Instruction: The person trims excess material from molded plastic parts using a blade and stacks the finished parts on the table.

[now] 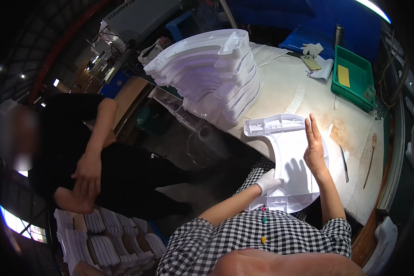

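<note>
A white curved plastic part [292, 158] lies partly on the table's near edge and reaches down to my checkered shirt. My left hand [269, 181], in a white glove, grips the part's left edge near its lower end. Bare and raised, my right hand [313, 149] is at the part's right side with its fingers stretched out; its shadow falls on the white surface. Beyond the part, a tall stack of similar white parts [216, 69] stands at the table's far left.
On the table [285, 87] are a green tray [370, 76], a phone [311, 62], a white glove [312, 49], a dark pen-like tool [344, 163] and a thin brown-handled tool [370, 161]. A co-worker [73, 152] stands at left, above boxed white parts [110, 239].
</note>
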The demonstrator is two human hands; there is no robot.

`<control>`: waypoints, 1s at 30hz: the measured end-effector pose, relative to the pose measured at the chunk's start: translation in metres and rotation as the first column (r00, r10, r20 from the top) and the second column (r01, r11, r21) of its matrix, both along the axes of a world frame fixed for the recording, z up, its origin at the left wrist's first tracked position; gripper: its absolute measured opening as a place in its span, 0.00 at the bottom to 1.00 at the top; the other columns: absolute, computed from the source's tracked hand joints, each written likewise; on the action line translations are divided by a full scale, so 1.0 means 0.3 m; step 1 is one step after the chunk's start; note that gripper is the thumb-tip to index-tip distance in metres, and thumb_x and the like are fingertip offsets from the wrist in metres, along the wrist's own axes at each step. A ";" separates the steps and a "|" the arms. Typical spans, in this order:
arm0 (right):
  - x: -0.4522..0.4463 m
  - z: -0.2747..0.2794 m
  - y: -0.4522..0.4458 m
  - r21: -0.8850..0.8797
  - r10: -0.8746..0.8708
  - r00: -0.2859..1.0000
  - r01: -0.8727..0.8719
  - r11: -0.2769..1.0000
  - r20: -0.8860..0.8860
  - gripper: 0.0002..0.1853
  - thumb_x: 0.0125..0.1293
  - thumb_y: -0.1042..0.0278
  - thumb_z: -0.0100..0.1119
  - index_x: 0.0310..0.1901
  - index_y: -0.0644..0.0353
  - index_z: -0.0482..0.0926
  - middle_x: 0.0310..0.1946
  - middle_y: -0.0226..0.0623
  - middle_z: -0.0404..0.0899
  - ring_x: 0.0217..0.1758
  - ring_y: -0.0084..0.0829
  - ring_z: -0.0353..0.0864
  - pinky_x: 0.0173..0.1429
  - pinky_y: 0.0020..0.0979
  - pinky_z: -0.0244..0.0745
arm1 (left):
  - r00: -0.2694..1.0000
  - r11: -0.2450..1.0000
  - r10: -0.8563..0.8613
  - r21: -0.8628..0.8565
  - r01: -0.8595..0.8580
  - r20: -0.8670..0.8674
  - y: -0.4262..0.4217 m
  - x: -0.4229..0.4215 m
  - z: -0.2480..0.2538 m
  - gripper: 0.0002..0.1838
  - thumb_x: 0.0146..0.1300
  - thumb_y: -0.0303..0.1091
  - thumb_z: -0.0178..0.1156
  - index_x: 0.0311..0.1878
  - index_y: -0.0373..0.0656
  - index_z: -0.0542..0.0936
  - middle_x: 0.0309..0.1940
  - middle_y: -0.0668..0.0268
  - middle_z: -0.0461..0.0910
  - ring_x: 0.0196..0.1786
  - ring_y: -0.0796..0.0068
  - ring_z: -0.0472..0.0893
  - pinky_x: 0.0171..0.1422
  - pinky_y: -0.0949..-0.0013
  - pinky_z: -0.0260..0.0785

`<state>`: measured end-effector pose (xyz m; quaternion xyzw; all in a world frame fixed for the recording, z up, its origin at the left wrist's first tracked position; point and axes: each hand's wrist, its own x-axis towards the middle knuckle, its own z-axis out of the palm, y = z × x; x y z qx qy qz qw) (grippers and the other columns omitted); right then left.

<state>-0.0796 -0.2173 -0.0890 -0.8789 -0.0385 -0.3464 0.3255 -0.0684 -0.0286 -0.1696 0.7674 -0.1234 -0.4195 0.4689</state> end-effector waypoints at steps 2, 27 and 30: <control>-0.024 -0.031 0.023 0.017 0.004 0.999 -0.003 1.000 -0.032 0.48 0.44 0.98 0.37 0.68 0.44 0.57 0.70 0.42 0.50 0.69 0.47 0.57 0.69 0.40 0.58 | 1.000 1.000 -0.010 0.016 0.010 -0.008 0.005 -0.001 0.004 0.26 0.52 0.34 0.60 0.54 0.33 0.70 0.45 0.57 0.78 0.48 0.70 0.77 0.54 0.71 0.68; -0.200 0.419 0.157 -0.008 0.308 0.920 -0.315 0.949 0.243 0.28 0.56 0.80 0.48 0.60 0.49 0.69 0.58 0.38 0.71 0.58 0.37 0.74 0.67 0.41 0.62 | 0.994 0.978 0.108 -0.179 -0.104 0.013 0.044 0.010 -0.077 0.19 0.57 0.28 0.59 0.51 0.32 0.70 0.42 0.59 0.78 0.45 0.72 0.78 0.48 0.72 0.70; -0.200 0.242 0.080 -0.467 0.288 0.950 -0.201 0.861 0.122 0.12 0.54 0.75 0.56 0.41 0.57 0.82 0.47 0.40 0.78 0.53 0.36 0.78 0.63 0.38 0.66 | 0.978 0.965 0.140 -0.201 -0.171 -0.157 0.023 0.062 -0.109 0.14 0.56 0.30 0.60 0.43 0.33 0.74 0.34 0.63 0.79 0.34 0.77 0.77 0.36 0.72 0.71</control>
